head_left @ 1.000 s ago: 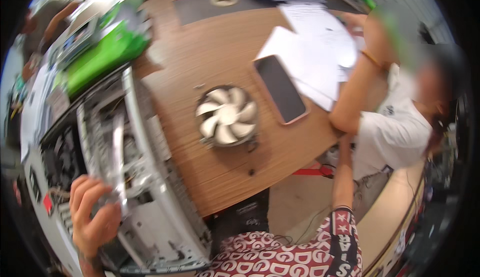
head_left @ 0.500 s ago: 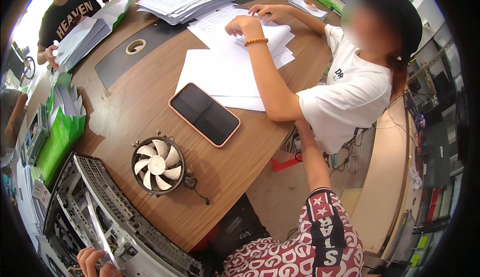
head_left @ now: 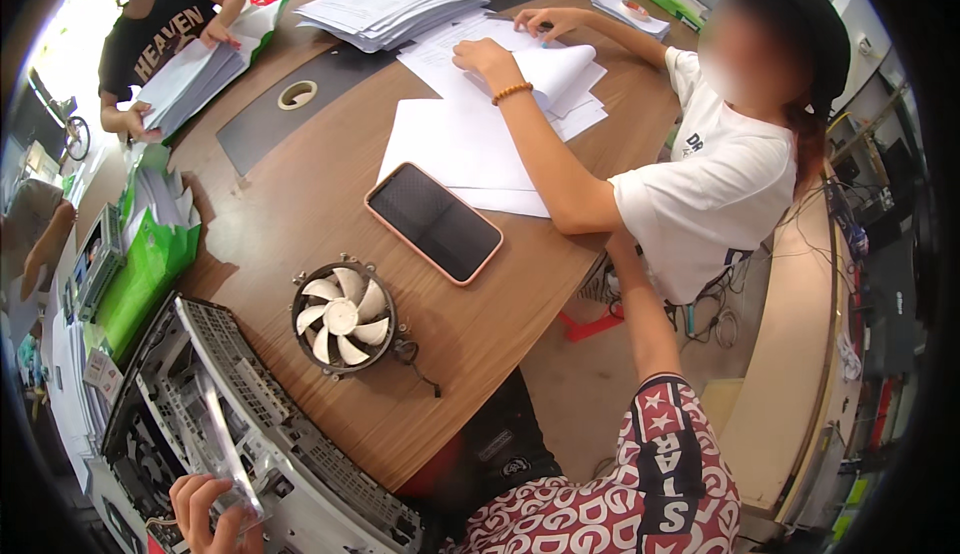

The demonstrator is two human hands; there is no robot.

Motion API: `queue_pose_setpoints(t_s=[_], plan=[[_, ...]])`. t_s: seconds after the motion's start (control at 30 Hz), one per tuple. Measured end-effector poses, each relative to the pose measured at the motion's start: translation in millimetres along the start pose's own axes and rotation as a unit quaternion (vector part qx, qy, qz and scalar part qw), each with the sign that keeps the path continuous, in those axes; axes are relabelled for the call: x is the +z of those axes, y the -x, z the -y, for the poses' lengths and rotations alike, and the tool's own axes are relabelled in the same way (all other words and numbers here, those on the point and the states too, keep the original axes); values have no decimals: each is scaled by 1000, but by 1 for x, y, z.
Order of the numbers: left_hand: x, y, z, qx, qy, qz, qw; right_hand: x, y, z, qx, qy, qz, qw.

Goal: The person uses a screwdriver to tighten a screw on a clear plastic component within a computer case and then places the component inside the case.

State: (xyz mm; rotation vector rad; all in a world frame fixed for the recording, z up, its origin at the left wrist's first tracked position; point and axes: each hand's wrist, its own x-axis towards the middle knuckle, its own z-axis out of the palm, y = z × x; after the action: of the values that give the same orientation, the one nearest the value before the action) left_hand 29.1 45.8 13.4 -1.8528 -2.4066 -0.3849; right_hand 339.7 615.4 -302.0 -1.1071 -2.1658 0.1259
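Observation:
At the lower left, my left hand (head_left: 212,516) is curled at the lower end of a long, shiny pale strip (head_left: 232,446). The fingers seem closed on it, though the thumb side is partly hidden. Beneath lies an opened computer case (head_left: 290,454), grey and black with perforated metal edges, tilted against the table. A bare forearm (head_left: 648,319), seemingly my right arm, extends from a red-and-white patterned sleeve (head_left: 668,444). Its hand is hidden behind the neighbour's elbow. On the table next to the case sits a round CPU cooler (head_left: 342,316) with white fan blades and a short cable.
A phone in a pink case (head_left: 435,222) lies beyond the cooler. A person in white (head_left: 735,179) handles paper sheets (head_left: 455,154) at right. At the far left, a person in black (head_left: 170,34) holds papers. A tape roll (head_left: 297,95), paper stack (head_left: 395,4) and green folders (head_left: 150,264) surround the table.
The whole view has shifted a little, moving things rightward. My left hand shows more fully at the strip's lower end. The far-left person's hand has moved onto the papers.

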Motion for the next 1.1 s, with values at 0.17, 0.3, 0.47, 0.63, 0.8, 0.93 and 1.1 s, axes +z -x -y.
queue_pose_setpoints(t_s=[0.17, 0.3, 0.47, 0.63, 0.8, 0.93, 1.1], plan=[[-5, 6, -3, 8, -7, 0, 1000, 5, 4, 5, -3, -4, -6, 1000], [15, 10, 7, 20, -8, -29, 999, 5, 7, 5, -10, -6, -14, 1000], [-5, 7, -4, 52, -7, -18, 998, 10, 32, 15, -38, 14, -43, 998], [6, 11, 5, 11, 6, -27, 1000, -55, 110, 105, 223, -230, 117, 940], [1, 19, 17, 74, -9, -71, 995, -164, 187, 183, 410, -337, 210, 821], [-6, 29, 17, 87, -31, -143, 985, -218, 173, 204, 342, -341, 373, 792], [-14, 29, 16, 62, -18, -220, 973, -266, 95, 221, -105, -437, 471, 759]])
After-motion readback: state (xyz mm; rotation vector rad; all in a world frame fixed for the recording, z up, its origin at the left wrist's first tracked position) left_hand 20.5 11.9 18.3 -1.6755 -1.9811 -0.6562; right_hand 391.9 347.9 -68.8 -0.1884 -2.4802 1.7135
